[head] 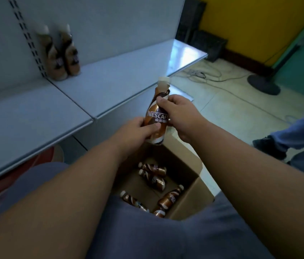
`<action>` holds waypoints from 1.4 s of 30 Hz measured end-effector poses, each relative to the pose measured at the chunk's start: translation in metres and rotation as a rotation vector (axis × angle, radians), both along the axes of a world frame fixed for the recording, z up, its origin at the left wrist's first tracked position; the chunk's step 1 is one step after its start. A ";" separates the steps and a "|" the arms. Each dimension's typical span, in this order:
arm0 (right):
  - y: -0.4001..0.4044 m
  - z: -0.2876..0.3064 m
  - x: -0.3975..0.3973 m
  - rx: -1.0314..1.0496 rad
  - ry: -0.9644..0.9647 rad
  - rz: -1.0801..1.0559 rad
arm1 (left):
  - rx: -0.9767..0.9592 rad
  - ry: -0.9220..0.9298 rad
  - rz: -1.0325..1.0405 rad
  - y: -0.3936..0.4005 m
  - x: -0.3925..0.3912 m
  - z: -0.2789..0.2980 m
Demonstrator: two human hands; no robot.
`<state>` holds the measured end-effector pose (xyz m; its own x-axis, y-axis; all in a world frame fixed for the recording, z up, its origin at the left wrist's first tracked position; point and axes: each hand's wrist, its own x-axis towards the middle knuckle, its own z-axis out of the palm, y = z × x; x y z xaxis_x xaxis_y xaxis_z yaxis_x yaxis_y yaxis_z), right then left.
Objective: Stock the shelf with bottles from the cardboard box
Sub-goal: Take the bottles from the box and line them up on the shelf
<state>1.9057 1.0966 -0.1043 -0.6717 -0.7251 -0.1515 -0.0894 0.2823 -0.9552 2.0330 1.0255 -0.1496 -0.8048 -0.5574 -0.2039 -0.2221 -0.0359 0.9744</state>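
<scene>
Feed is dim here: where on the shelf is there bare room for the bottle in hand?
Two bottles stand at the back by the slotted upright. Free: the shelf to their right out to its end, the front strip ahead of them, and the whole left panel. Both hands hold the bottle above the box.

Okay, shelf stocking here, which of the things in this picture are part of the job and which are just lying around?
Part of the job:
held bottle, in left hand and right hand
cardboard box
loose bottles in the box
shelf
two shelved bottles

Just lying about:
floor cables
round black stand base
dark crates
</scene>
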 end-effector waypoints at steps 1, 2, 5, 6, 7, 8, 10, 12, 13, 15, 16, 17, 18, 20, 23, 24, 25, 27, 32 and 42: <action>-0.005 0.012 0.007 -0.020 0.029 0.004 | -0.059 0.007 0.007 -0.004 0.008 0.011; -0.010 0.023 0.015 -0.035 0.048 0.016 | -0.112 0.008 0.016 -0.008 0.016 0.022; -0.030 0.040 0.030 -0.052 0.075 0.086 | -0.236 -0.018 0.090 -0.020 0.036 0.040; -0.037 0.042 0.031 -0.056 0.087 0.102 | -0.281 -0.033 0.115 -0.024 0.040 0.043; -0.045 0.042 0.032 -0.064 0.096 0.110 | -0.318 -0.048 0.134 -0.029 0.043 0.044; -0.053 0.043 0.032 -0.074 0.101 0.113 | -0.343 -0.062 0.146 -0.034 0.043 0.044; -0.070 0.041 0.027 -0.100 0.097 0.124 | -0.378 -0.082 0.169 -0.044 0.038 0.040; -0.088 0.039 0.018 -0.112 0.098 0.146 | -0.403 -0.099 0.228 -0.056 0.027 0.035; -0.099 0.038 0.012 -0.113 0.105 0.157 | -0.414 -0.106 0.265 -0.063 0.020 0.033; -0.122 0.038 -0.002 -0.114 0.138 0.187 | -0.428 -0.128 0.338 -0.082 0.004 0.028; -0.134 0.038 -0.009 -0.116 0.161 0.210 | -0.440 -0.140 0.378 -0.093 -0.005 0.025; -0.147 0.038 -0.017 -0.117 0.189 0.237 | -0.455 -0.149 0.417 -0.105 -0.014 0.022; -0.160 0.038 -0.024 -0.109 0.227 0.269 | -0.468 -0.154 0.457 -0.118 -0.023 0.019; -0.186 0.036 -0.037 -0.085 0.316 0.344 | -0.469 -0.170 0.521 -0.143 -0.038 0.010; -0.225 0.029 -0.055 -0.070 0.383 0.410 | -0.431 -0.199 0.573 -0.181 -0.059 -0.007; -0.238 0.026 -0.060 -0.067 0.400 0.416 | -0.427 -0.203 0.582 -0.195 -0.065 -0.013; -0.251 0.022 -0.064 -0.064 0.419 0.419 | -0.432 -0.216 0.595 -0.208 -0.071 -0.018; -0.274 0.013 -0.071 -0.062 0.450 0.433 | -0.492 -0.297 0.630 -0.230 -0.081 -0.027; -0.329 -0.007 -0.078 -0.066 0.489 0.464 | -1.002 -0.763 0.768 -0.264 -0.084 -0.045; -0.395 -0.019 -0.062 -0.124 0.487 0.506 | -1.141 -0.797 0.699 -0.293 -0.075 -0.054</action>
<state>1.8435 0.7015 -0.1235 -0.2182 -0.9584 0.1841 -0.6058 -0.0149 -0.7955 1.9579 0.7326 -0.2032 -0.2221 -0.9137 0.3402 -0.9325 0.3009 0.1995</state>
